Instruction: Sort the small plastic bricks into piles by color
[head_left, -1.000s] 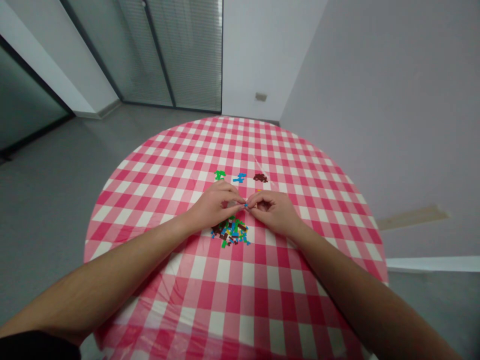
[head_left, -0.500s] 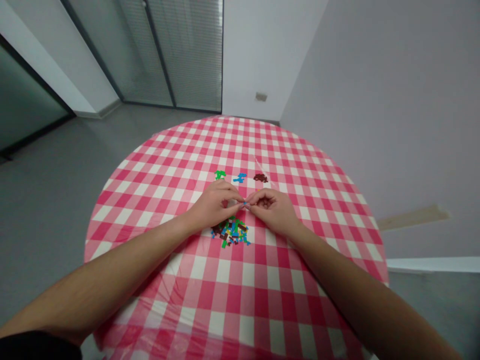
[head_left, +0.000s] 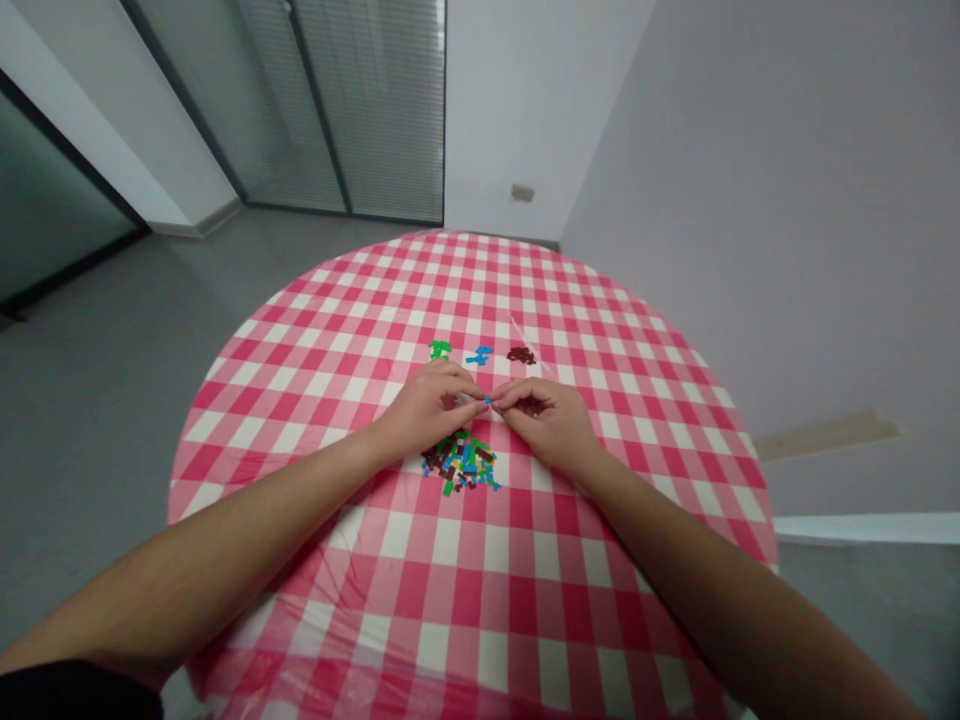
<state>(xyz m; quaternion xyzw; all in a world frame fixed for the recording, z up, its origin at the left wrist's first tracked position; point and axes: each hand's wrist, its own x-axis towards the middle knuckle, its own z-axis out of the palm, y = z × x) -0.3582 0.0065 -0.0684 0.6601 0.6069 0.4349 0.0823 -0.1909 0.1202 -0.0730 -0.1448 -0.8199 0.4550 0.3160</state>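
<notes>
A tiny blue toy brick (head_left: 488,401) is pinched between the fingertips of both hands, above the middle of the table. My left hand (head_left: 429,408) is closed on it from the left, thumb and forefinger together. From the right, my right hand (head_left: 551,420) grips it in the same way, its other fingers curled in. Fingertips hide most of the brick. Just below the left hand lies a mixed pile of small bricks (head_left: 463,466) in green, blue, brown and yellow; the hand covers its upper edge.
Beyond the hands lie three small groups: green bricks (head_left: 440,350), blue bricks (head_left: 480,355) and brown bricks (head_left: 521,355). A red-and-white checked tablecloth (head_left: 480,600) covers the round table. Glass partitions (head_left: 360,110) stand behind, and a grey wall (head_left: 787,230) rises at the right.
The fingertips have shifted slightly and a little more of the blue brick shows between them. Both forearms and the groups of bricks stay in place.
</notes>
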